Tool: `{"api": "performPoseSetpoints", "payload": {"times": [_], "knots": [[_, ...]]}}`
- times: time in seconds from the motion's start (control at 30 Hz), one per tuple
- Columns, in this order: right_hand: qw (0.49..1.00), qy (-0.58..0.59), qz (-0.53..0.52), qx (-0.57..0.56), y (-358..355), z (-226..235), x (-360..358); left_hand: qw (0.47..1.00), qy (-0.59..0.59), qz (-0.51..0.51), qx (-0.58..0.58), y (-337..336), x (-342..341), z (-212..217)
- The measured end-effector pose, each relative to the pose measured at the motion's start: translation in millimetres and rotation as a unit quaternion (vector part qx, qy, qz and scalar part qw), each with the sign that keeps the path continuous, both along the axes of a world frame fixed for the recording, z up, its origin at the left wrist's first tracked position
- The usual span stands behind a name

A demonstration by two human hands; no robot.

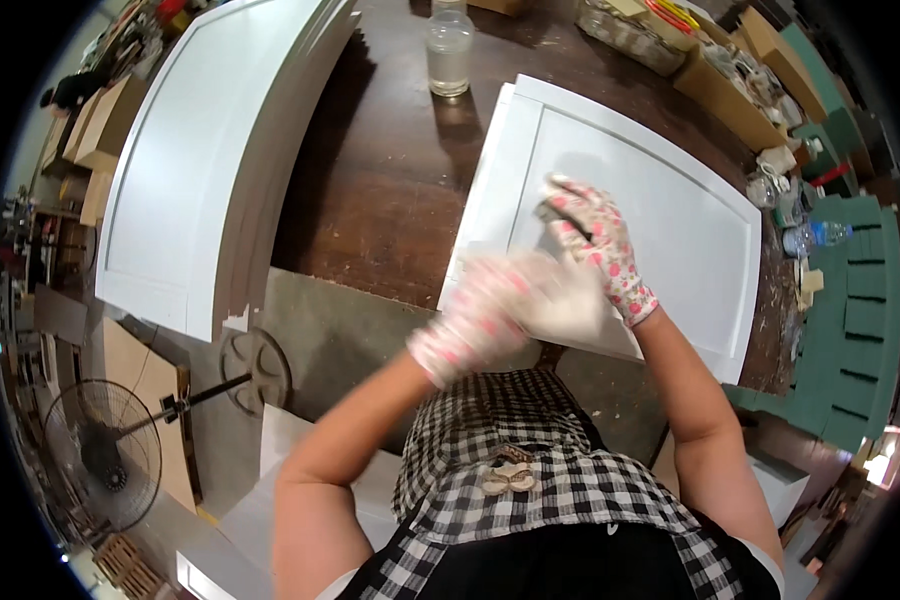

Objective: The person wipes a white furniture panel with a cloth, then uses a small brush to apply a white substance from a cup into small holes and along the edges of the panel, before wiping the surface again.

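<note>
Both my hands wear white gloves with a pink floral print. My left hand (485,312) is smeared by motion over the near edge of a white framed panel (660,235). A blurred white cloth (570,303) extends from its fingers toward my right wrist. Above the panel, my right hand (610,250) is closed around a thin dark tool (573,222), whose exact kind I cannot make out. The panel lies flat on a dark brown table (340,215), with another white panel edge showing under its left side.
A stack of white panels (185,160) stands at the left. A clear bottle of liquid (450,55) is at the table's far side. Cardboard boxes (730,100) and plastic bottles (815,235) line the right. A fan (105,455) stands at the lower left.
</note>
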State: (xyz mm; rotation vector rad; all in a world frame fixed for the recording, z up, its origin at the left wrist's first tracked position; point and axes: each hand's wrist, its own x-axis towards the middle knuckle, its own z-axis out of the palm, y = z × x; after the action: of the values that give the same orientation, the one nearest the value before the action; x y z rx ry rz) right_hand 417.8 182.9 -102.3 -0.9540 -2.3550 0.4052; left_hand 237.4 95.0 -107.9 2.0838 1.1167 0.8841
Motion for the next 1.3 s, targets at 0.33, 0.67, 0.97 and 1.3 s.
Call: {"api": "performPoseSetpoints", "payload": {"times": [0.33, 0.67, 0.97, 1.3], "knots": [[0.96, -0.123, 0.233, 0.091, 26, -18, -57, 0.98, 0.181, 0.021, 0.077, -33, 79, -35], [0.944, -0.092, 0.303, 0.087, 41, -4, -72, 0.991, 0.095, 0.049, 0.081, -31, 77, -33], [0.938, -0.131, 0.319, -0.022, 40, -1, -71, 0.984, 0.159, -0.053, -0.061, -21, 68, -18], [0.943, -0.082, 0.319, 0.049, 98, -9, -85, 0.995, 0.101, -0.003, -0.022, -27, 67, -35]]}}
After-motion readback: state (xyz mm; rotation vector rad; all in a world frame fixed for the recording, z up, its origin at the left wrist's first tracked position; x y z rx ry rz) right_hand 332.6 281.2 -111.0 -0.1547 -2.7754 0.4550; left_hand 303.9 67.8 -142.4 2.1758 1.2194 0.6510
